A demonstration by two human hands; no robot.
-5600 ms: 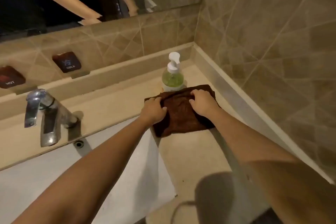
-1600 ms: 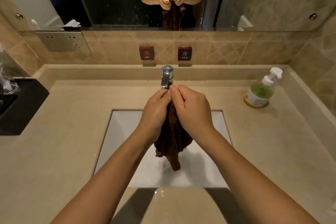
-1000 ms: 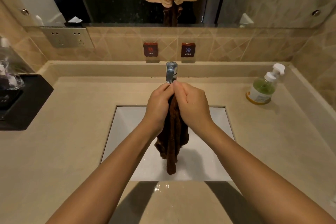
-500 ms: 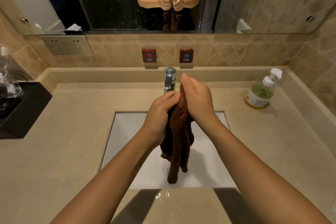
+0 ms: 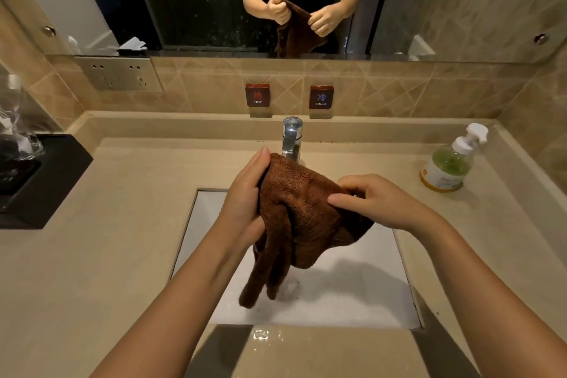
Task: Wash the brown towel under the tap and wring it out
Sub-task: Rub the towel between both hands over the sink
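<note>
Head view, counted: one brown towel (image 5: 306, 212), one tap (image 5: 291, 138), one sink (image 5: 352, 294), one soap bottle (image 5: 448, 163), two wall tags, HOT (image 5: 258, 95) and COLD (image 5: 321, 97), two hands. Raised the left hand (image 5: 245, 202) at the towel's left edge, palm turned inward, and gripped the bunched cloth there. Reached in the right hand (image 5: 377, 202) from the right, wrist level, thumb and fingers pinching a fold at the upper right. Kept the towel hung between both hands, above the sink and just in front of the tap spout, lower ends dangling in narrow strands toward the basin floor. Looked plush and looped, deep brown. Shone chrome and rounded at the tap; lay white, smooth and rectangular at the sink, sunk in a beige stone counter (image 5: 122, 224). Stood at the counter's right, well apart from the hands: clear plastic, green liquid, white pump.
</note>
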